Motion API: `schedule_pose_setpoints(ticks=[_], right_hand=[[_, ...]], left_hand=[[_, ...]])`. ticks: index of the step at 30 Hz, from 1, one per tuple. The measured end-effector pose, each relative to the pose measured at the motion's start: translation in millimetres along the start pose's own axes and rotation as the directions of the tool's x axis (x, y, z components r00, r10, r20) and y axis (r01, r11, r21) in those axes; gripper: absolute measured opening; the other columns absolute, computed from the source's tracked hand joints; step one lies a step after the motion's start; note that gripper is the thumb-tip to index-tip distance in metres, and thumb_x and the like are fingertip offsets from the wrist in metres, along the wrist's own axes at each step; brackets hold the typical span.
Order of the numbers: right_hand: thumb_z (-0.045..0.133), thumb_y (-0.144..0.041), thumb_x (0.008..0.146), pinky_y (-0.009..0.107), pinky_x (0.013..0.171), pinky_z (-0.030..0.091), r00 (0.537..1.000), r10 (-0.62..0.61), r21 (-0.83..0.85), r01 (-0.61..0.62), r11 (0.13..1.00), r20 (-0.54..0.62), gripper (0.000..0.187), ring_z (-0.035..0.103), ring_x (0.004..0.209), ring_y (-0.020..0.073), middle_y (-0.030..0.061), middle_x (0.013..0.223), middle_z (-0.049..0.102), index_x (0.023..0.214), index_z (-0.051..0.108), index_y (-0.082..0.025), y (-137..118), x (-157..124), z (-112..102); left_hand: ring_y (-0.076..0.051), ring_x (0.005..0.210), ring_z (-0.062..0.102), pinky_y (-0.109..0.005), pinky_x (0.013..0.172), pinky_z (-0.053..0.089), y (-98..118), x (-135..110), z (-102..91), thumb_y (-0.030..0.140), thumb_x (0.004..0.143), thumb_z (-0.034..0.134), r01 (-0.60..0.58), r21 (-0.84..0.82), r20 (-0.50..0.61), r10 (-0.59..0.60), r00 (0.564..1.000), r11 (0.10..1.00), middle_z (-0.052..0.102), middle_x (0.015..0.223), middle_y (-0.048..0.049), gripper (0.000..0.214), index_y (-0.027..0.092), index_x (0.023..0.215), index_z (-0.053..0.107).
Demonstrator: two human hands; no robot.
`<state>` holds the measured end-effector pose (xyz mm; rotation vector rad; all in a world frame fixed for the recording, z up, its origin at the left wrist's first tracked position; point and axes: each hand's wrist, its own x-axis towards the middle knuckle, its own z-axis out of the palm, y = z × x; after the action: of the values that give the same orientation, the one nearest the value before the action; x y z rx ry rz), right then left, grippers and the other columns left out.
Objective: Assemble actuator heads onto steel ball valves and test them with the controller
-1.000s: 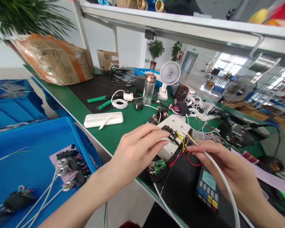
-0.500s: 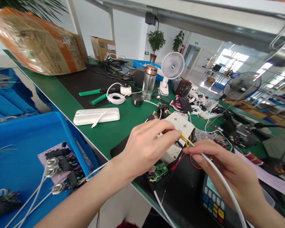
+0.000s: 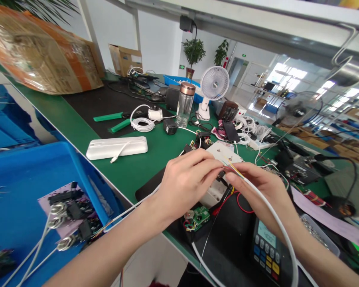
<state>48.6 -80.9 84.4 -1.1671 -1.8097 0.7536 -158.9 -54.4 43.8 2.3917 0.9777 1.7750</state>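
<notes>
The left hand (image 3: 184, 181), in the middle of the frame, has its thumb and fingertips pressed together, pinching the ends of thin coloured wires (image 3: 235, 170). The right hand (image 3: 265, 193), right of centre, pinches the white cable (image 3: 284, 231) between thumb and fingers, close to where the wires leave its sheath. That cable arcs down past the palm towards the lower right edge.

Partly hidden behind the fingers is a pale box (image 3: 223, 150), near the centre. Below the left hand lies a green circuit board (image 3: 200, 217); below the right, a keypad device (image 3: 267, 247) with a lit display. A red lead (image 3: 242, 206) curls between the two hands.

Farther out, a white case (image 3: 116, 148) rests left of centre on the green table (image 3: 160, 145), with green-handled pliers (image 3: 118, 121) above it. A glass bottle (image 3: 184, 107) and a small white fan (image 3: 214, 83) stand at upper centre. A blue bin (image 3: 14, 171) fills the lower left, and a wrapped carton (image 3: 49, 56) the upper left.
</notes>
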Motion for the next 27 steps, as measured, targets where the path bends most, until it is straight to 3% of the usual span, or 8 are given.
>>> schedule_pose_setpoints(ticks=[3, 6, 10, 13, 19, 24, 27], right_hand=[[0.079, -0.035, 0.096, 0.028, 0.096, 0.058, 0.996, -0.088, 0.044, 0.088, 0.995, 0.007, 0.020, 0.071, 0.107, 0.0183, 0.0004, 0.118, 0.076, 0.116, 0.080, -0.031, 8, 13, 1], [0.080, -0.031, 0.095, 0.029, 0.093, 0.058, 0.989, -0.150, 0.030, 0.150, 0.988, -0.010, 0.014, 0.071, 0.102, 0.0182, -0.0002, 0.111, 0.077, 0.110, 0.082, -0.031, 14, 25, 2], [0.082, -0.032, 0.093, 0.030, 0.090, 0.060, 0.994, -0.109, 0.029, 0.109, 0.994, -0.013, 0.010, 0.073, 0.096, 0.0182, -0.0005, 0.106, 0.079, 0.103, 0.083, -0.029, 18, 41, 0], [0.084, -0.034, 0.091, 0.031, 0.089, 0.061, 0.997, -0.068, 0.067, 0.070, 0.995, -0.034, 0.018, 0.075, 0.093, 0.0190, 0.0013, 0.106, 0.079, 0.107, 0.080, -0.026, 21, 49, 0], [0.093, -0.039, 0.079, 0.028, 0.081, 0.060, 0.991, 0.128, 0.281, -0.109, 0.953, -0.049, 0.038, 0.076, 0.091, 0.0204, 0.0054, 0.101, 0.079, 0.105, 0.072, -0.021, 25, 55, 6], [0.090, -0.036, 0.079, 0.027, 0.071, 0.055, 0.992, 0.074, 0.183, -0.054, 0.982, -0.105, 0.032, 0.070, 0.078, 0.0164, 0.0039, 0.093, 0.077, 0.098, 0.070, -0.020, 30, 55, 8], [0.088, -0.034, 0.082, 0.027, 0.070, 0.052, 0.984, 0.052, 0.133, -0.030, 0.991, -0.168, 0.027, 0.066, 0.077, 0.0156, 0.0029, 0.091, 0.074, 0.095, 0.068, -0.021, 37, 54, 9]], left_hand=[[-0.014, 0.090, 0.072, -0.027, 0.082, 0.056, -5, 6, 3.0, 0.015, 0.098, 0.069, 0.133, -0.125, 0.083, -0.123, 0.989, 0.983, 0.077, 0.102, -0.0027, 0.012, 0.019, 0.104, 0.079], [-0.015, 0.089, 0.071, -0.028, 0.083, 0.054, -12, 14, 3.7, 0.016, 0.098, 0.071, 0.258, -0.173, 0.188, -0.225, 0.956, 0.951, 0.076, 0.097, -0.0006, 0.012, 0.022, 0.101, 0.080], [-0.014, 0.087, 0.068, -0.028, 0.078, 0.050, -19, 21, 5.4, 0.018, 0.097, 0.072, 0.321, -0.175, 0.247, -0.274, 0.929, 0.931, 0.075, 0.093, 0.0012, 0.009, 0.023, 0.097, 0.079], [-0.014, 0.088, 0.069, -0.028, 0.079, 0.048, -23, 23, 8.5, 0.018, 0.098, 0.071, 0.346, -0.161, 0.250, -0.301, 0.920, 0.924, 0.076, 0.096, 0.0024, 0.009, 0.023, 0.095, 0.078], [-0.014, 0.088, 0.069, -0.029, 0.082, 0.048, -31, 20, 16.0, 0.020, 0.100, 0.070, 0.363, -0.139, 0.244, -0.324, 0.914, 0.921, 0.077, 0.099, 0.0027, 0.008, 0.023, 0.096, 0.077], [-0.016, 0.094, 0.066, -0.034, 0.090, 0.049, -38, 11, 19.7, 0.024, 0.101, 0.069, 0.300, -0.091, 0.198, -0.278, 0.940, 0.949, 0.075, 0.097, 0.0016, 0.006, 0.022, 0.099, 0.074], [-0.018, 0.101, 0.065, -0.037, 0.098, 0.051, -41, 0, 19.8, 0.025, 0.102, 0.066, 0.190, -0.072, 0.139, -0.179, 0.974, 0.979, 0.074, 0.106, -0.0025, 0.010, 0.020, 0.108, 0.074]])
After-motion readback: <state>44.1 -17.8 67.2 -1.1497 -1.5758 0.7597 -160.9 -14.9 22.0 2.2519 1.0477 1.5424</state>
